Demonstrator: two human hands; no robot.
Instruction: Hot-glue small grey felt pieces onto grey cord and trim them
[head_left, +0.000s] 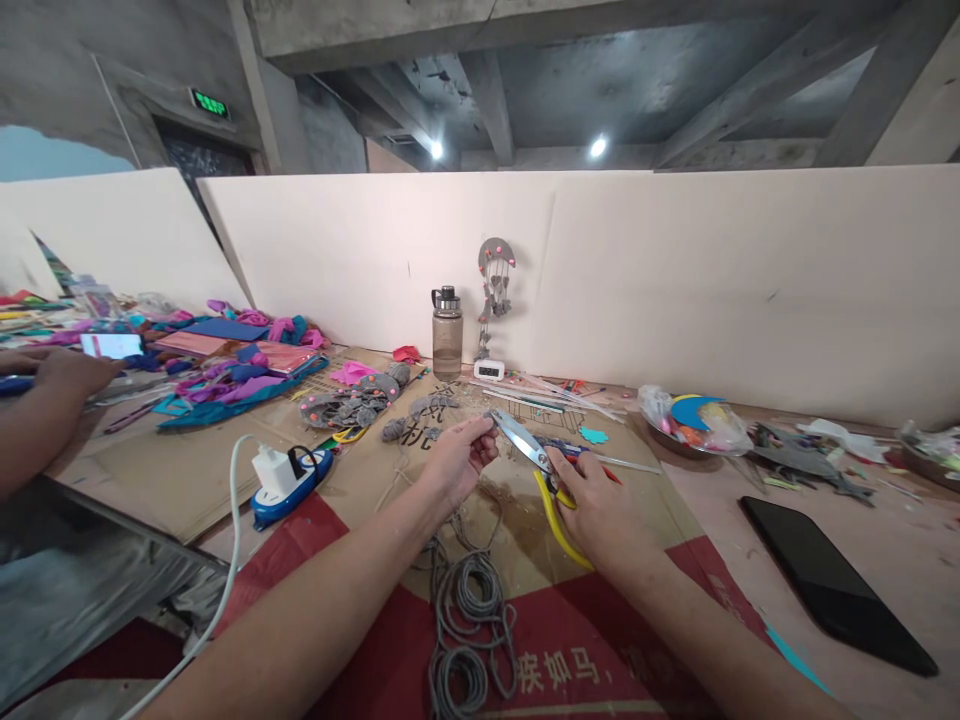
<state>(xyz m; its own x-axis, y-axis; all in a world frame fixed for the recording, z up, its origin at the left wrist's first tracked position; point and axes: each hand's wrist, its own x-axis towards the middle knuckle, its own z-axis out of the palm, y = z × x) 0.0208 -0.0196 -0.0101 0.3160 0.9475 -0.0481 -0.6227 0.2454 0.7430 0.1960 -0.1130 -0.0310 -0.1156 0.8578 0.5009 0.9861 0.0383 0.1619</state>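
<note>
Yellow-handled scissors (523,440) are in my right hand (589,500), its fingers wrapped round the handles; the blades point up and to the left. The blade tips are close to the fingertips of my left hand (459,462), which is closed in a pinch. What it pinches is too small to make out. Grey cord (472,600) lies in loose coils on the cardboard below my hands, and a strand runs up toward my left hand. Grey felt pieces (352,400) with pink dots lie to the left. A grey crescent ornament (496,258) hangs against the white panel.
A bottle (448,335) and a small clock (489,371) stand at the back. At left are a blue power strip (292,488) with a white cable, coloured felt and another person's hands (75,372). At right are a filled bowl (694,425) and a black phone (832,580).
</note>
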